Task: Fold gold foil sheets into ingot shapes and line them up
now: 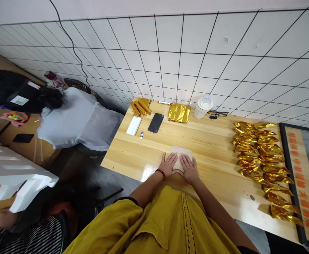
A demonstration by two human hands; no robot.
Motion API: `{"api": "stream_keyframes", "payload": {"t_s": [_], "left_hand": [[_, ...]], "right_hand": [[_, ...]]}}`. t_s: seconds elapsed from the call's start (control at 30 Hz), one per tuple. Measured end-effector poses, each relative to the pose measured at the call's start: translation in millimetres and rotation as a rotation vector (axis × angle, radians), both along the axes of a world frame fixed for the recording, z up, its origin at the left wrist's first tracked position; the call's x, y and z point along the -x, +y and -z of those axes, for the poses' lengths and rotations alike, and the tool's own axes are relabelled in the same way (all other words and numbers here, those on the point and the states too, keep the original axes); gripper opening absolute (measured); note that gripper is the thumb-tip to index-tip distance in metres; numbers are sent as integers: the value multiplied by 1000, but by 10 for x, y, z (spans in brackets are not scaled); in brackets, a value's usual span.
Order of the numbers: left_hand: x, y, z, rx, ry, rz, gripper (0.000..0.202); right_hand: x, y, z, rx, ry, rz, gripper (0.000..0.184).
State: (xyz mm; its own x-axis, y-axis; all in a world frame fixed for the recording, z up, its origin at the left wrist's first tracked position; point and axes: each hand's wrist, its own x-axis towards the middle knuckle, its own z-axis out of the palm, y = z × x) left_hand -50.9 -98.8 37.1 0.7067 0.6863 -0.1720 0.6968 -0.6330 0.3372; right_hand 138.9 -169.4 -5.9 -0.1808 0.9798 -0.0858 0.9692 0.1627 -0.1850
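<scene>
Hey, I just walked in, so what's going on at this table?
A person in a mustard-yellow top has both hands on a pale sheet on the wooden table. The left hand, with a red beaded bracelet at its wrist, and the right hand lie flat, side by side. Shiny gold folded pieces lie in rows along the right end. Flat gold sheets lie near the wall, between a dark phone and a white cup.

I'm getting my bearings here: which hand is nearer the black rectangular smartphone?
Left. In the picture, the left hand lies below the black rectangular smartphone, slightly right of it; the right hand lies farther right.
</scene>
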Motion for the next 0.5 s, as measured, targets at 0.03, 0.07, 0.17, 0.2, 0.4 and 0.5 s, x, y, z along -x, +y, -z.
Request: {"api": "stream_keyframes", "payload": {"t_s": [0.03,0.07,0.17,0.2,0.4,0.5], "left_hand": [[44,6,-7,-11,-22,8,67],[86,8,-15,-18,-40,19,67],[175,-5,-38,-5,-50,43,66],[187,-9,-44,2,-41,44,65],[116,61,-5,-9,-57,72,66],[228,-32,21,-3,-60,70,61]], "right_hand": [[-23,-25,4,-13,1,10,68],[-38,-47,4,-22,4,16,68],[-44,-85,-12,-32,13,14,67],[-39,-90,-19,-32,15,13,67],[-30,-93,-58,-33,29,7,68],[-36,-110,-66,-42,30,9,70]]}}
